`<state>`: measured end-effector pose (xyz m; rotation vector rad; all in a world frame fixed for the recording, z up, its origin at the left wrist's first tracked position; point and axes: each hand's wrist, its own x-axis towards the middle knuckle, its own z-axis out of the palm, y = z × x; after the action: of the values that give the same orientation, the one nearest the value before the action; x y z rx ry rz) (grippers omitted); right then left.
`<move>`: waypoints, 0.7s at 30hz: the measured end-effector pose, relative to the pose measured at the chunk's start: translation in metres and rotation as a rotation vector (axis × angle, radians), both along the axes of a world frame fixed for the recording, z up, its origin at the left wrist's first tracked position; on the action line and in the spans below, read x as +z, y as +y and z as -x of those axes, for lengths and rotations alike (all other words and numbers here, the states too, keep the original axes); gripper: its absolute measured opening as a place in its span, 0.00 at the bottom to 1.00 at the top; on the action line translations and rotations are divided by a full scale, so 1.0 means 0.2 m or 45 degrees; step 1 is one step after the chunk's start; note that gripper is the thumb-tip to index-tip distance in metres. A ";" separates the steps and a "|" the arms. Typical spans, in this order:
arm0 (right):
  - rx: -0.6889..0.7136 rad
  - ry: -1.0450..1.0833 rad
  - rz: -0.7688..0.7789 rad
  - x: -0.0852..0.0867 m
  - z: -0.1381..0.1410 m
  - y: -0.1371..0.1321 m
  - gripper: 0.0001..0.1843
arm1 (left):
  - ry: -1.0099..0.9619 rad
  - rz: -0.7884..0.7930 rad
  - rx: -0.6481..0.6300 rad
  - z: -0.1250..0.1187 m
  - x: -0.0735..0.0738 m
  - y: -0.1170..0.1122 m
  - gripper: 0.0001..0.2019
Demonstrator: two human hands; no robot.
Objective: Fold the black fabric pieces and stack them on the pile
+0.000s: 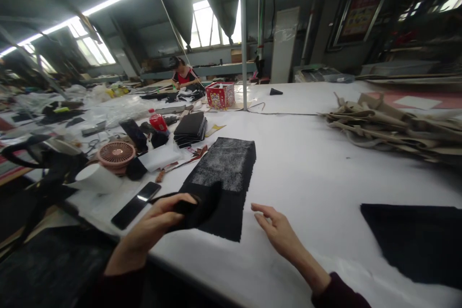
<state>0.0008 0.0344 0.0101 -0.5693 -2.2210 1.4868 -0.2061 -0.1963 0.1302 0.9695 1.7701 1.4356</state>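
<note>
While the left hand [159, 219] pinches a black piece [206, 207] over the cloth [224, 161] on the table [299, 159], the empty right hand [283, 236] hangs beside that cloth; work seems part-done, far half greyed, near half plain.

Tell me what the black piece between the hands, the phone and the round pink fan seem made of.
Black piece: probably fabric, matte, going by its slightly ragged edge.
Phone: likely glass-fronted, glossy, reflecting a bright light.
Fan: probably moulded plastic, low sheen, judging by its even, slim grille ribs.
</note>
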 end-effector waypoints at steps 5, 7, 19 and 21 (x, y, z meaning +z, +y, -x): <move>-0.109 0.043 0.746 0.13 -0.37 0.04 0.30 | 0.231 0.110 -0.450 -0.39 -0.12 0.50 0.03; -0.149 0.086 0.912 0.15 -0.51 0.03 0.33 | 0.489 0.069 -0.425 -0.56 -0.21 0.63 0.04; -0.468 -0.090 1.120 -0.11 -1.06 -0.05 0.31 | 1.212 -0.017 -0.733 -0.96 -0.60 0.63 0.15; -0.509 -0.209 1.086 -0.13 -1.10 0.00 0.33 | 1.262 -0.017 -0.767 -0.94 -0.63 0.60 0.19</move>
<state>0.2205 0.0345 -0.0153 -1.3307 -1.3457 2.1560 -0.0189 -0.0753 0.0045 2.2348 1.7902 0.5775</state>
